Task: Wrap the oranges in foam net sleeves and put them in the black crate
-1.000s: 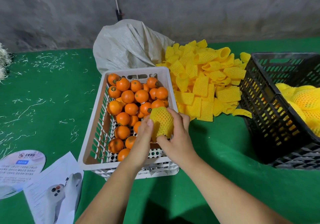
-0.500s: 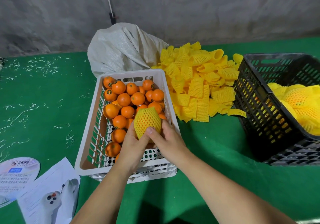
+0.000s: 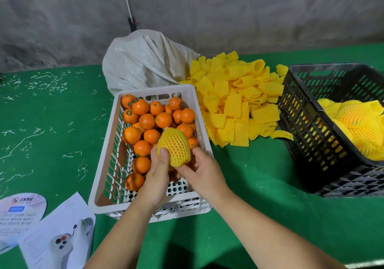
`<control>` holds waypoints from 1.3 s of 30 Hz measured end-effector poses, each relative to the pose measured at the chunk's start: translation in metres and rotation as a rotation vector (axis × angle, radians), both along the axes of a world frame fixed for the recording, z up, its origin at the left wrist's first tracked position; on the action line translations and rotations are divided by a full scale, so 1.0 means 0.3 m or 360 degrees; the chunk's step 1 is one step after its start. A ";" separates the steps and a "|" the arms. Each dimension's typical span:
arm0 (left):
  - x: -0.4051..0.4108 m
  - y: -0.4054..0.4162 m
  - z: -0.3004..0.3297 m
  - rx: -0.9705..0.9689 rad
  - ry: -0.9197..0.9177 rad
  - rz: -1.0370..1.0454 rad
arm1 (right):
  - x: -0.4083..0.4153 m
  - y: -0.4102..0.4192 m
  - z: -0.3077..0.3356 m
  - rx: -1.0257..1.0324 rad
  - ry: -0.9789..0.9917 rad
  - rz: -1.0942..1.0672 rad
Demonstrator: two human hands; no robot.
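Yellow-sleeved orange [image 3: 174, 146] gripped by curled left hand [image 3: 156, 177] and right hand [image 3: 202, 176] above the white crate [image 3: 102, 187]

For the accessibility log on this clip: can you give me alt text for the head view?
Both hands, left hand and right hand, hold a sleeved orange above a white crate of bare oranges on a green table. A pile of yellow foam net sleeves lies beside it; the black crate at right holds wrapped fruit.
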State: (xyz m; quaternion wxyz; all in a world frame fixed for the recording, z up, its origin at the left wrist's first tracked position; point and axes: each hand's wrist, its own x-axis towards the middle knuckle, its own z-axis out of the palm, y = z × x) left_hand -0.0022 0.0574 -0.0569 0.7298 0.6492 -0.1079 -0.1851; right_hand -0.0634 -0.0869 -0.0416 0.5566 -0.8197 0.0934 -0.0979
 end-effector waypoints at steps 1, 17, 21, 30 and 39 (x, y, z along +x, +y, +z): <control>-0.001 -0.002 0.004 0.0020 -0.0015 -0.0008 | -0.002 -0.002 0.002 -0.0020 -0.0032 -0.0010; -0.006 0.005 0.009 0.0005 0.0001 0.0094 | -0.011 -0.020 -0.008 0.0136 -0.0186 -0.0124; -0.005 -0.010 0.021 -0.0011 0.0074 0.0189 | 0.003 -0.033 -0.021 0.0089 -0.0160 -0.0231; -0.022 -0.015 0.039 -0.0057 -0.0104 0.0300 | -0.005 -0.038 0.014 0.0250 0.0091 0.0190; -0.084 -0.078 0.054 0.0513 -0.0747 -0.0211 | -0.043 -0.102 0.042 0.0394 -0.0193 -0.0049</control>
